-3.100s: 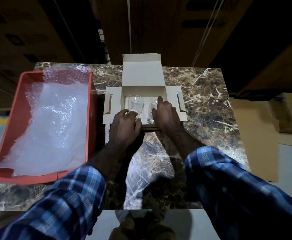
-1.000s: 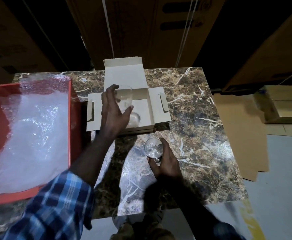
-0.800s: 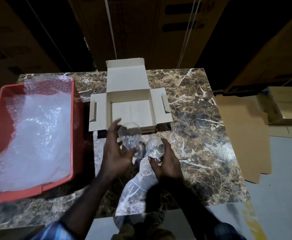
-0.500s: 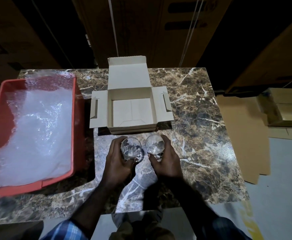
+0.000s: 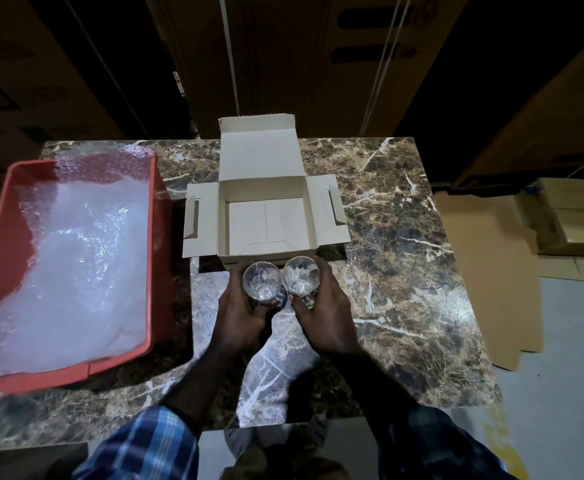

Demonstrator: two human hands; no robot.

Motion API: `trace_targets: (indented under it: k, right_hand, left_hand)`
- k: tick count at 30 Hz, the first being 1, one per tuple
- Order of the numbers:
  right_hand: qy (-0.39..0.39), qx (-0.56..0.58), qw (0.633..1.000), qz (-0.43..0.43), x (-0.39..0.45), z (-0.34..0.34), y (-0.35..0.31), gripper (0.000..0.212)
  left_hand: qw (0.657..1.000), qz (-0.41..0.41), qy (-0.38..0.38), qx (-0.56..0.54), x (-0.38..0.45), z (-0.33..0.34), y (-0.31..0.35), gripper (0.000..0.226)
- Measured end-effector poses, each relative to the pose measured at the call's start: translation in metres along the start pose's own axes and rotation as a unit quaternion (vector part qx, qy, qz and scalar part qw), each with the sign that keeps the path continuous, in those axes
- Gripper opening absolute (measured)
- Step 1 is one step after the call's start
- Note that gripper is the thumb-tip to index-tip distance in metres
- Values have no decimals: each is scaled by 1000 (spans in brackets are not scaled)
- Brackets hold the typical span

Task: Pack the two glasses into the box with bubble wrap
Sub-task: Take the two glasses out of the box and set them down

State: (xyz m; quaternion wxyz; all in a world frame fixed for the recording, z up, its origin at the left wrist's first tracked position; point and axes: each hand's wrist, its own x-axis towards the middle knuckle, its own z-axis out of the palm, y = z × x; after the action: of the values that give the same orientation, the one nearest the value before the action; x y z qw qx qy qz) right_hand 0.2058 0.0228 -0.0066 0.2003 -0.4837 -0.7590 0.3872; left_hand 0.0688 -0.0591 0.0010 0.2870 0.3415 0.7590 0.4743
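I see my left hand with its grip curled round the left glass, and my right hand gripping the right glass. Both glasses stand side by side, touching or nearly so, mouths up, just in front of the box. The box sits open at the surface's far edge, mid-way along. The bubble wrap lies in the tray at the left edge.

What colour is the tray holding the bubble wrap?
Red-orange; the tray shows best in the head view, left of the box.
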Motion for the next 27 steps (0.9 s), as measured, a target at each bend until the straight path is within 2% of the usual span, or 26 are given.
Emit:
trace_targets:
  k: [13, 27]
  right_hand:
    - [-8, -4, 1000, 11, 2, 1, -1, 76]
    - [-19, -16, 1000, 3, 9, 2, 2, 80]
  left_hand:
    - [999, 8, -10, 50, 8, -4, -13, 78]
    - [1000, -4, -6, 15, 4, -6, -3, 83]
